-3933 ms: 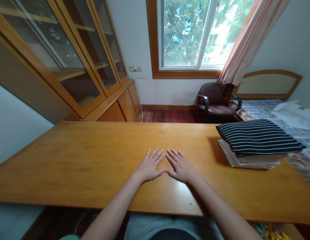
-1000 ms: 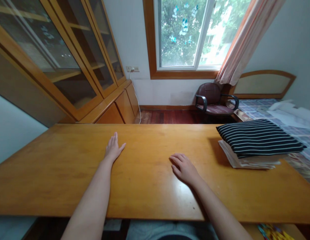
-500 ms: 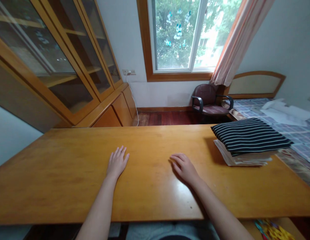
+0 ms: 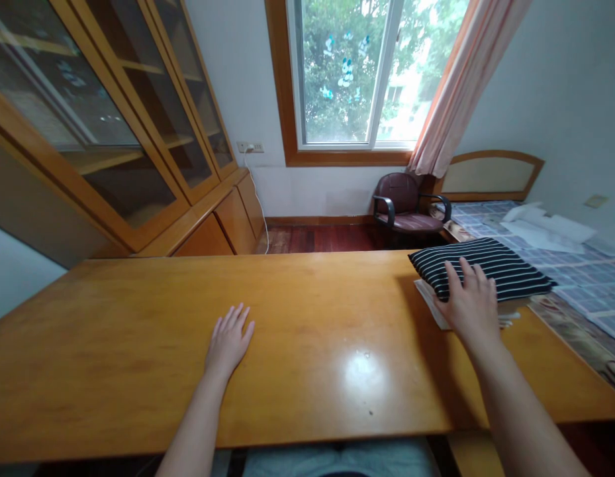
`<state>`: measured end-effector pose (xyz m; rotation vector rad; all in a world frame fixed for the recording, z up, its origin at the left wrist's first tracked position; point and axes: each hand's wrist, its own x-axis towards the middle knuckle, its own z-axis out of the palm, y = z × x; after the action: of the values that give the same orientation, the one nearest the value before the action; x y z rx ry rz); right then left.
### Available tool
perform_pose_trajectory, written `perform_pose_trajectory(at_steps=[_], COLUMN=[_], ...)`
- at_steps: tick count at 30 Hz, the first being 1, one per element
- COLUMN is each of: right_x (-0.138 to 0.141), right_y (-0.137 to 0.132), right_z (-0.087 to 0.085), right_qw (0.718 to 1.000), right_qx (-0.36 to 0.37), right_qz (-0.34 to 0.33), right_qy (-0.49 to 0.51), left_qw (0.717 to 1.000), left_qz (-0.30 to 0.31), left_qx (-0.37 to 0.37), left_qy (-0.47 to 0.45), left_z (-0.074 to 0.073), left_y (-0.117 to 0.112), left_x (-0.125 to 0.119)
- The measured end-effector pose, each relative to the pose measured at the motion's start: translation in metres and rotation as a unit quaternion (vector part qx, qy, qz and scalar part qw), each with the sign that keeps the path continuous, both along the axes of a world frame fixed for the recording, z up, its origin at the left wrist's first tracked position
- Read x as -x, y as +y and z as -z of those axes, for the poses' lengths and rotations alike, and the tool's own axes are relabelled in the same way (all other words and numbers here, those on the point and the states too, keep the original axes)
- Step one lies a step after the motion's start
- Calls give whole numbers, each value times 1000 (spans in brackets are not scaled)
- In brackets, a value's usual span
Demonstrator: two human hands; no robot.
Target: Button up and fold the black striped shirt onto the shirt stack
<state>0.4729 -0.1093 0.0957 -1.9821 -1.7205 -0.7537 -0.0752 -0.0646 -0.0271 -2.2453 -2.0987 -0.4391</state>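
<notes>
My left hand (image 4: 228, 341) lies flat on the wooden desk (image 4: 307, 305), fingers spread, holding nothing. At the desk's right side my right hand (image 4: 469, 298) is over the near edge of a black cushion with white stripes (image 4: 510, 265). Its fingers are apart and reach across the cushion; I cannot tell whether they touch it. Beneath the cushion is a stack of papers (image 4: 429, 301), partly hidden by the hand and the cushion.
A bed (image 4: 585, 285) with a checked cover and white sheets on it stands beyond the right edge. Behind the desk is a maroon armchair (image 4: 406, 202) under the window. A glass-door cabinet (image 4: 133, 132) rises at the left.
My right hand has moved right and forward from the middle of the desk to the striped cushion, its fingers opening. My left hand stays flat. The view has shifted slightly.
</notes>
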Motion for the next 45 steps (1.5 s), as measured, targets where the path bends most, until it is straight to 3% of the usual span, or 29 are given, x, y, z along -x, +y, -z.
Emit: perform_pose_trajectory(at_steps=[5, 9, 12, 16, 19, 22, 24, 27, 31, 33, 35, 37, 39, 41, 43, 45], right_x=[-35, -32, -15, 16, 45, 81, 106, 144, 177, 180, 174, 163, 151, 142, 141, 146], right_y=[1, 3, 3, 5, 7, 10, 14, 18, 27, 38, 53, 66, 71, 64, 47, 25], right_z=[13, 3, -13, -31, -41, -50, -55, -60, -58, -48, -29, -5, 19, 37, 46, 50], right_qw=[998, 999, 998, 995, 986, 978, 967, 926, 835, 793, 772, 791, 831, 876, 908, 909], right_qx=[40, 29, 9, -26, -19, 40, 79, 109, 98, 87, 92, 112, 120, 69, 31, 76], right_qz=[-40, 5, 29, -32, -77, -99, -119, -191, -272, -290, -281, -238, -161, -130, -161, -248], right_qy=[-3, 34, 57, 95, 145, 181, 211, 308, 468, 529, 563, 552, 519, 459, 387, 327], left_qw=[1000, 1000, 1000, 1000, 994, 970, 950, 903, 829, 815, 827, 857, 886, 904, 914, 923], left_qz=[4, 1, 2, 10, 62, 124, 124, 154, 193, 189, 170, 144, 131, 135, 146, 158], left_qx=[0, -1, -1, -20, -32, -35, -37, 31, 98, 106, 119, 133, 126, 96, 64, 54], left_qy=[13, 21, 17, -16, -90, -205, -284, -400, -517, -538, -523, -476, -426, -394, -373, -347], left_z=[2, 3, 3, 2, -5, -16, -23, -28, -34, -38, -42, -42, -39, -37, -36, -36], left_y=[0, 0, -1, -1, -4, -14, -28, -54, -78, -79, -75, -70, -66, -66, -70, -74], left_x=[1, 1, 1, 2, -1, -21, -46, -92, -130, -132, -126, -118, -111, -108, -106, -107])
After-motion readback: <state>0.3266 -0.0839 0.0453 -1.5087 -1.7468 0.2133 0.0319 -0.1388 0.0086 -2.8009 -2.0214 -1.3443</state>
